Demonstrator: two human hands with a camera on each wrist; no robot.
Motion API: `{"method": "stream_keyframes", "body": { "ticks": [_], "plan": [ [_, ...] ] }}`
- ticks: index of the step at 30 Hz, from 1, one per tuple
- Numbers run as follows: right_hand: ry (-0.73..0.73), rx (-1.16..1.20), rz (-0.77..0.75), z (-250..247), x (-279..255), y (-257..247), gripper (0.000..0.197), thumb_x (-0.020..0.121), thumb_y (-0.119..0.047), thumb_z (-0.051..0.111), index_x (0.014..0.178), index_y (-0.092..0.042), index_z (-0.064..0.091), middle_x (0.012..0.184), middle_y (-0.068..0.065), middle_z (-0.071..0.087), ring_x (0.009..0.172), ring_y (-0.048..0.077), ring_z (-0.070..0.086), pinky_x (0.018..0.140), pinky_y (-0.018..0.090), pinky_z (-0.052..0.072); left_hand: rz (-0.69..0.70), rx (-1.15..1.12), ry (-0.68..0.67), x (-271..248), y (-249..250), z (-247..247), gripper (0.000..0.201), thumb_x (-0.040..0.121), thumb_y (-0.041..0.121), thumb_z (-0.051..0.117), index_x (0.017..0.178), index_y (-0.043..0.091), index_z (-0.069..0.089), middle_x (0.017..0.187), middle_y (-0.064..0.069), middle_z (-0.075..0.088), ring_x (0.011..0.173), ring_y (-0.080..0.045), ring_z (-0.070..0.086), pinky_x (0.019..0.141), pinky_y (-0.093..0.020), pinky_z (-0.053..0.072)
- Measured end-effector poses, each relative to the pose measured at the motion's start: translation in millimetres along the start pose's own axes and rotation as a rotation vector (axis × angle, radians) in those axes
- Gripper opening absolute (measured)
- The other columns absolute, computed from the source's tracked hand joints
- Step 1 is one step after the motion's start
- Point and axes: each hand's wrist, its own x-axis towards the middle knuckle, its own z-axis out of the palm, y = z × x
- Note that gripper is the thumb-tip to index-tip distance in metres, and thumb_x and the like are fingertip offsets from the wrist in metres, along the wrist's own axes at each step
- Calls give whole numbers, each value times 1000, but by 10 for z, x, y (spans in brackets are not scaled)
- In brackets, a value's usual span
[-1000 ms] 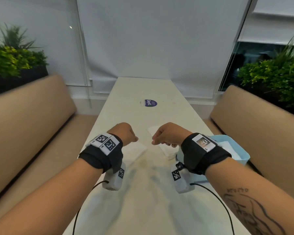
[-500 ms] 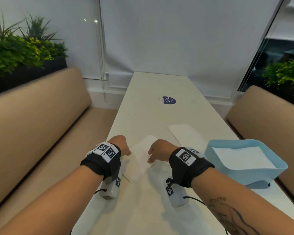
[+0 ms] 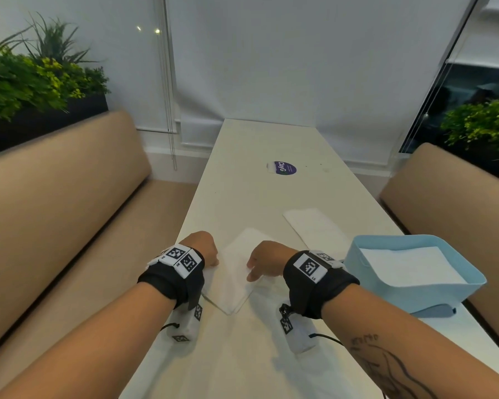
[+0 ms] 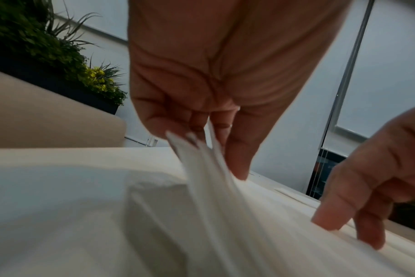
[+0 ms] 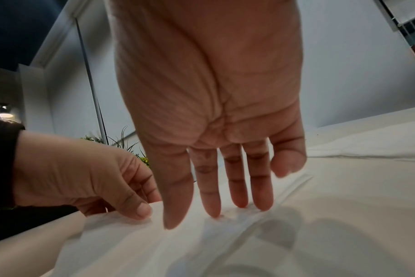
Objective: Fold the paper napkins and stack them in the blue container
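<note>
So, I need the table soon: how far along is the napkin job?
Done: white napkins lie in the blue container. In hand: the left hand pinches an edge of the near napkin while the right hand presses it down with straight fingers. Left: the far napkin, flat on the table.

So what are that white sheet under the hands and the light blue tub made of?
The white flat napkin looks like thin matte paper tissue: it lifts in soft layers where the left hand pinches it. The light blue tub is probably moulded plastic, judging by its smooth walls and thin rim.
</note>
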Motion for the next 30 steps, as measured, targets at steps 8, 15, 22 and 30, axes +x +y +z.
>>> {"method": "stream_keyframes", "body": {
  "ticks": [8, 15, 22, 30],
  "plan": [
    [6, 11, -12, 26, -15, 18, 45, 91, -29, 60, 131, -8, 55, 134, 9, 51, 123, 26, 48, 104, 35, 39, 49, 14, 104, -71, 23, 1, 13, 83, 18, 63, 95, 22, 67, 109, 2, 66, 100, -19, 62, 81, -25, 47],
    [18, 78, -16, 65, -50, 78, 52, 88, -32, 63, 133, -8, 51, 135, 9, 49, 124, 25, 46, 103, 33, 38, 40, -134, 192, -178, 108, -33, 8, 86, 13, 49, 81, 10, 55, 98, -7, 64, 90, -26, 61, 71, -28, 46],
    [111, 445, -174, 185, 8, 78, 121, 42, -70, 81, 142, -28, 30, 141, -3, 44, 128, 18, 44, 106, 42, 38, -125, -1239, -50, -379, 298, -162, 2, 90, 2, 53, 89, 3, 53, 82, -11, 53, 67, -20, 53, 42, -25, 49],
    [525, 320, -259, 108, -253, 116, 45, 92, -14, 50, 137, -15, 45, 128, 9, 55, 119, 26, 50, 98, 36, 41, -76, -1498, -176, -410, 447, -201, 16, 92, 4, 43, 80, 1, 52, 76, -15, 56, 52, -22, 63, 44, -23, 53]
  ]
}}
